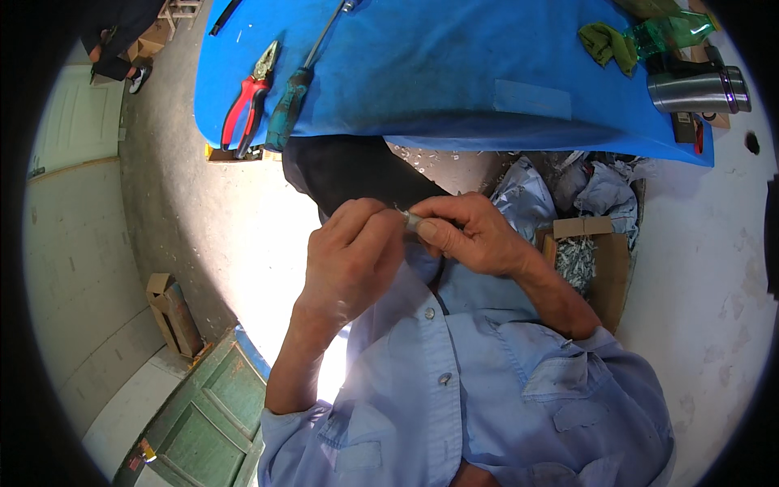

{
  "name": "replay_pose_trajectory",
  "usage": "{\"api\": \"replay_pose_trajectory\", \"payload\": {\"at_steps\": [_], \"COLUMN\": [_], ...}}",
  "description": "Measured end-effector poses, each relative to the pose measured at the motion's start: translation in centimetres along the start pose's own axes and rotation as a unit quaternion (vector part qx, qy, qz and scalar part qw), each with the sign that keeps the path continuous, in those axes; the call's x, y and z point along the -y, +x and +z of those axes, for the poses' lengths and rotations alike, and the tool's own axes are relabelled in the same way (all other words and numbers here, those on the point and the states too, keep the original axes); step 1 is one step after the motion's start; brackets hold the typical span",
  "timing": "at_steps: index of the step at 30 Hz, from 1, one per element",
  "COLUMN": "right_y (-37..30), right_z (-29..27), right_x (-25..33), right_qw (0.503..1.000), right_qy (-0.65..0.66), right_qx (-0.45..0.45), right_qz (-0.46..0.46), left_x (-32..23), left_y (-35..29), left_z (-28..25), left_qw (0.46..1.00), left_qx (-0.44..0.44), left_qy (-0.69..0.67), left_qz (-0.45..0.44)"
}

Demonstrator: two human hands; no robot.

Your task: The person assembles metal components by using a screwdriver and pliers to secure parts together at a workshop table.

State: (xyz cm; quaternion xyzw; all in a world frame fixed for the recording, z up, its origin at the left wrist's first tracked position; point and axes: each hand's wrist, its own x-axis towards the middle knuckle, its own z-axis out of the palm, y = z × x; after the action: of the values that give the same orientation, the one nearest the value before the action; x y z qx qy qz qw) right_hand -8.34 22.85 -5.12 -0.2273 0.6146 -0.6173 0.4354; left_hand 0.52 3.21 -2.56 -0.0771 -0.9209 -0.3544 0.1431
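Note:
My left hand (350,260) and my right hand (475,234) meet in front of my chest, below the edge of a blue table (422,73). Between their fingertips sits a small silvery metal piece (411,219); the thumb and forefinger of my right hand pinch it and the fingers of my left hand close on its other end. Most of the piece is hidden by the fingers. I wear a light blue buttoned shirt (479,381).
On the table lie red-handled pliers (250,101), a green-handled screwdriver (294,101), a steel flask (698,89), a green bottle (669,34) and a green cloth (607,42). A cardboard box (604,260) holding small metal parts stands at my right. Another person's feet (114,57) show at top left.

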Motion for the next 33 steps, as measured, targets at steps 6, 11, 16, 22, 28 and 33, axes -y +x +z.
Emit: {"api": "replay_pose_trajectory", "payload": {"at_steps": [6,11,16,22,28,33], "right_y": [-0.4,-0.4,-0.3,-0.7,-1.1,-1.9], "right_z": [0.7,1.3,2.1,2.9,3.1,0.7], "right_x": [-1.4,-1.5,-1.7,-1.8,-2.5,-2.9], "right_qw": [0.993,0.994,0.990,0.983,0.974,0.973], "right_qy": [-0.045,0.027,0.115,0.157,0.189,0.178], "right_qx": [-0.040,-0.040,-0.043,-0.052,-0.070,-0.091], "right_qz": [-0.106,-0.100,-0.073,-0.079,-0.100,-0.112], "left_x": [-0.5,-1.4,-0.9,-1.6,-0.8,3.3], "left_y": [-0.2,-0.2,-0.4,-0.8,-0.9,-1.3], "left_z": [0.4,0.1,0.9,1.5,1.4,-2.2], "left_qw": [0.998,0.997,0.993,0.985,0.970,0.941], "left_qx": [-0.038,-0.062,-0.114,-0.156,-0.194,-0.209], "left_qy": [-0.018,-0.020,0.029,-0.001,-0.045,-0.032], "left_qz": [-0.052,-0.046,-0.026,-0.073,-0.138,-0.263]}}
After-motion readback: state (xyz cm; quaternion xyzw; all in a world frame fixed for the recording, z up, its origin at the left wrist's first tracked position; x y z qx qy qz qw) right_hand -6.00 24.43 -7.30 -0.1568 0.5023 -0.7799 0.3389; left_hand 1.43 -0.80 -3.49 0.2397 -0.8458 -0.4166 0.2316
